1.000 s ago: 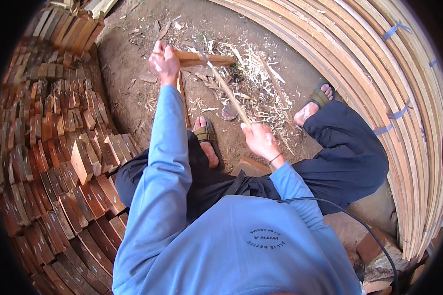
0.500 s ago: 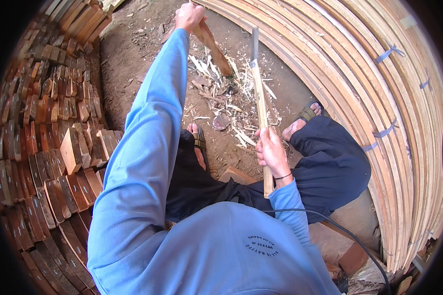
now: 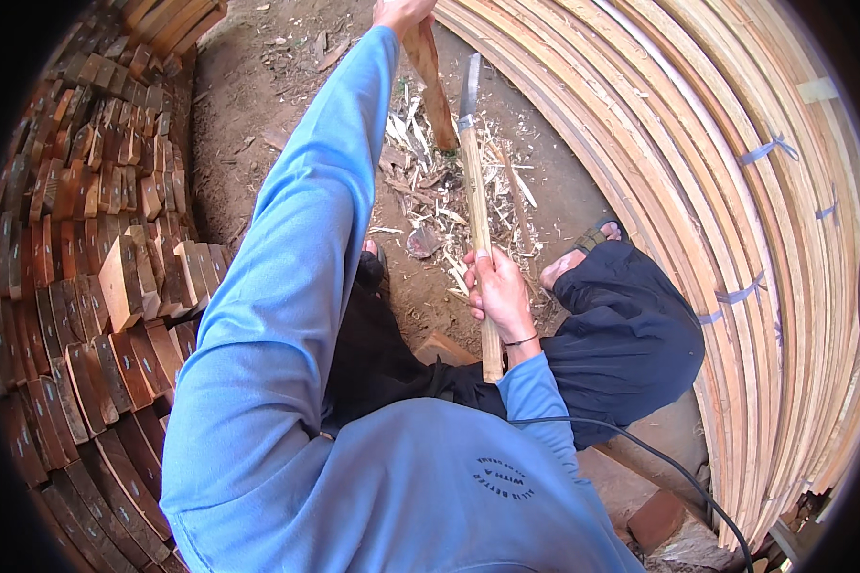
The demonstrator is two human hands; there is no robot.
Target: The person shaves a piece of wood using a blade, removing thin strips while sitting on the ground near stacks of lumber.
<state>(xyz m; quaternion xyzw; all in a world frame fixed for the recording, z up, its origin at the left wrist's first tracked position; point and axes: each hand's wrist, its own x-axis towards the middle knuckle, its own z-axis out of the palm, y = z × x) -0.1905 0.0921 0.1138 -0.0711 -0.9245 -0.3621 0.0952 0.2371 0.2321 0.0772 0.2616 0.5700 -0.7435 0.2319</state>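
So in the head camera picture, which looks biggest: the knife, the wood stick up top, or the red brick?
1. Knife, blade plus long handle.
2. Wood stick, held in the left hand.
3. Red brick, though it's partly hidden, so unsure.

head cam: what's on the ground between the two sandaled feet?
Head view: pale wood shavings and chips litter the bare dirt between the left foot and right foot.

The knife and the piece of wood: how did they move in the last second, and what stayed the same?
The right hand raised the long-handled knife from a slant low over the chips until its blade pointed up and away. The left hand lifted the wood piece from near the ground, the arm stretching out. Neither grip was released. The person stayed seated; the stacked wood blocks, the bundled slats and the shavings stayed as they were.
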